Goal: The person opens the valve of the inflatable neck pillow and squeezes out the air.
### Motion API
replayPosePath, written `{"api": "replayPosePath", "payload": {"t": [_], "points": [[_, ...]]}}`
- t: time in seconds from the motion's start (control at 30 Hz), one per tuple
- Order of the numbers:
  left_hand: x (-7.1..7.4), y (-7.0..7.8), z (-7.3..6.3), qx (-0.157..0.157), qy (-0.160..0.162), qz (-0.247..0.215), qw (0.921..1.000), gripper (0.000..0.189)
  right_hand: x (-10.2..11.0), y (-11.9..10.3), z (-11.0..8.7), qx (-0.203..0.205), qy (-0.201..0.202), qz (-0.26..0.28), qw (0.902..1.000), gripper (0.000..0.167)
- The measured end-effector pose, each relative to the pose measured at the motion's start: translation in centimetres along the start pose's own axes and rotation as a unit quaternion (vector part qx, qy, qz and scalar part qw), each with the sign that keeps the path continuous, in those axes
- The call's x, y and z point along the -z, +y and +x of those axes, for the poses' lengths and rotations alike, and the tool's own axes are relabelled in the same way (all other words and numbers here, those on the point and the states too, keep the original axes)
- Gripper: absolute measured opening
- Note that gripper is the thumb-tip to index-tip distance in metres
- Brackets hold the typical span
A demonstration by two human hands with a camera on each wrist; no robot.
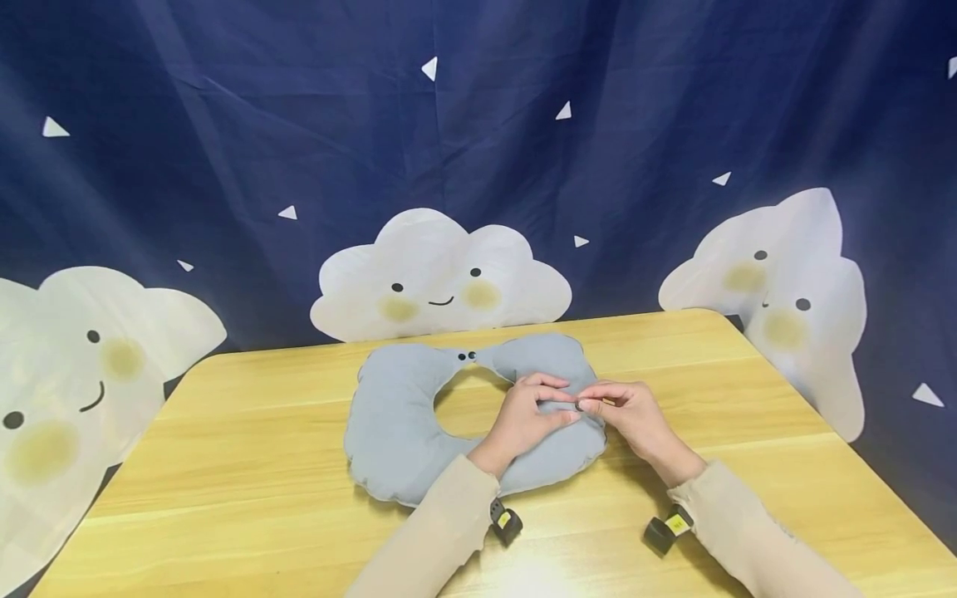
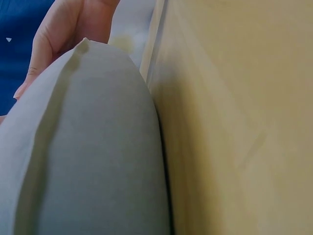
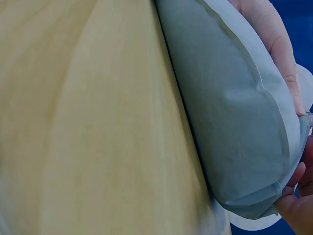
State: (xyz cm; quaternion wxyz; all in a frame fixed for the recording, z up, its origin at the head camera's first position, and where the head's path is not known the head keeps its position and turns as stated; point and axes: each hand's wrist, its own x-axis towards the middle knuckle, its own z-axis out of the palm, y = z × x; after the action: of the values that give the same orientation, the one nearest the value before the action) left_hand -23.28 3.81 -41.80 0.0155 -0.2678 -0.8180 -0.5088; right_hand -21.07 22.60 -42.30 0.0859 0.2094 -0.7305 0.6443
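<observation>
Writing: 2 yellow labels noted, 1 on each black wrist device (image 1: 508,525), below the cuffs; dark marks borne by both, too small to be read. No brand could be made out on the neck pillow (image 1: 399,432).

Pillow: plump, grey-blue, matte, edged by a puckered seam; curved around an oval hole, its 2 ends brought together at 12 o'clock, where 2 black snaps (image 1: 462,357) are seen. Laid flat near the middle of the tabletop (image 1: 224,465), a little toward 12.

Hands: both placed at the pillow's 3 o'clock. A small dark piece (image 1: 580,405) is pinched between right hand (image 1: 631,413) thumb and fingers. The pillow is touched by the left hand (image 1: 523,419), fingers pointed toward 3; whether anything is grasped there cannot be told.
</observation>
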Motion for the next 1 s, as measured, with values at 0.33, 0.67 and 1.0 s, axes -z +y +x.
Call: {"api": "replayPosePath", "payload": {"t": [0.33, 0.67, 1.0], "points": [[-0.18, -0.22, 0.04, -0.008, 0.003, 0.007, 0.9999, 0.018, 0.10, -0.13, -0.01, -0.027, -0.001, -0.001, 0.9996, 0.018], [-0.35, -0.60, -0.18, -0.003, 0.002, 0.001, 1.0000, 0.017, -0.13, -0.04, -0.17, -0.040, 0.001, -0.012, 0.9991, 0.018], [-0.37, -0.80, -0.10, 0.002, 0.009, -0.015, 0.9998, 0.015, 0.42, 0.52, -0.27, -0.046, -0.006, 0.010, 0.9989, 0.020]]}}
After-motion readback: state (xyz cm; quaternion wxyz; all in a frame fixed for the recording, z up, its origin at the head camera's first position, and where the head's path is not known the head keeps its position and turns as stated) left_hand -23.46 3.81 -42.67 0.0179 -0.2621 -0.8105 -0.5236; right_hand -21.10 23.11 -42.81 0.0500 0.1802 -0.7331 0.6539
